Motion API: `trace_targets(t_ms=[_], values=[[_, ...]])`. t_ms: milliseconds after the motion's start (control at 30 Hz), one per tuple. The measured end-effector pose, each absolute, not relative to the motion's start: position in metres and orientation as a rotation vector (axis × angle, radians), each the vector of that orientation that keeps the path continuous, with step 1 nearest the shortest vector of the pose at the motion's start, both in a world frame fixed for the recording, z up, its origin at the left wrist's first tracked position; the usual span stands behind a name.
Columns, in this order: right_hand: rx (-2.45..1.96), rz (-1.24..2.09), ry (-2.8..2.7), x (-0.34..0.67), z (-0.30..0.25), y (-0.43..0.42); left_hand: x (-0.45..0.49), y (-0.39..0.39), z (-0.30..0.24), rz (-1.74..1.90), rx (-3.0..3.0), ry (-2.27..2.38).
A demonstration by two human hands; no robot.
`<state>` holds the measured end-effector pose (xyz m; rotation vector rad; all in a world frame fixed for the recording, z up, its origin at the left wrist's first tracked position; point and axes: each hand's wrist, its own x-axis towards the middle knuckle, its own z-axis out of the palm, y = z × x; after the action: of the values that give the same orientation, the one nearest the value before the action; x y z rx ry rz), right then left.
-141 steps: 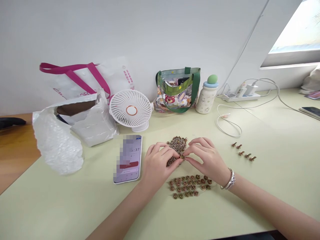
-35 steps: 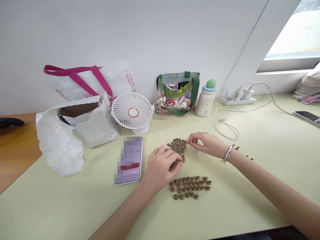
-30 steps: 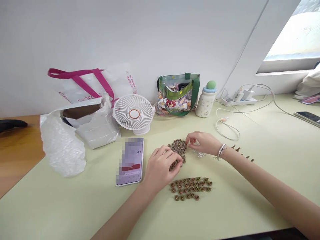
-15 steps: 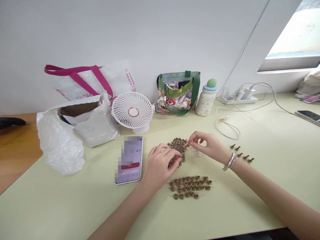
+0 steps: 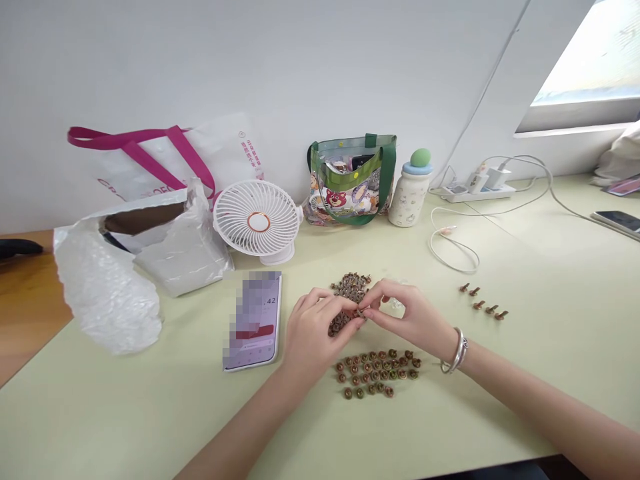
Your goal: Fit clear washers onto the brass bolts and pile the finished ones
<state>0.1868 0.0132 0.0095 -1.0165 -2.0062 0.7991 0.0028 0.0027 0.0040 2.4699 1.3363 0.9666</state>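
Observation:
My left hand [image 5: 315, 330] and my right hand [image 5: 407, 319] meet fingertip to fingertip over the near side of a pile of small brown screws [image 5: 352, 285]. Between the pinched fingers of both is a small brown screw [image 5: 360, 312], mostly covered by the fingertips. My left hand hides part of the pile. Closer to me, several screws with round collars [image 5: 376, 375] stand in rows on the table. A few longer-looking screws [image 5: 491, 310] lie apart on the right, beyond my bangled right wrist. Clear plastic bits [image 5: 399, 285] show behind my right hand.
A phone [image 5: 253, 320] lies left of my left hand. Behind it stand a white fan [image 5: 257, 220], an opened bubble mailer [image 5: 107, 287] and a white tote bag [image 5: 230, 153]. Farther back are a green-trimmed bag [image 5: 350, 180], a bottle [image 5: 410, 193] and a power strip [image 5: 480, 193] with cables.
My right hand has come from the pile's far right edge down and left to meet my left fingertips. The left hand stays nearly in place; the view has shifted slightly.

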Motion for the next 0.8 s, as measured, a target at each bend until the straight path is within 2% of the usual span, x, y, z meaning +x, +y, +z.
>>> trace_targets(t_ms=[267, 800], values=[[-1.128, 0.678, -2.084, 0.1861, 0.0091, 0.0103, 0.0002, 0.0029, 0.0003, 1.120, 2.673, 1.368], [-1.135, 0.540, -2.249, 0.1878, 0.0042, 0.0136, -0.0023, 0.0048, 0.0014, 0.953, 2.686, 1.333]])
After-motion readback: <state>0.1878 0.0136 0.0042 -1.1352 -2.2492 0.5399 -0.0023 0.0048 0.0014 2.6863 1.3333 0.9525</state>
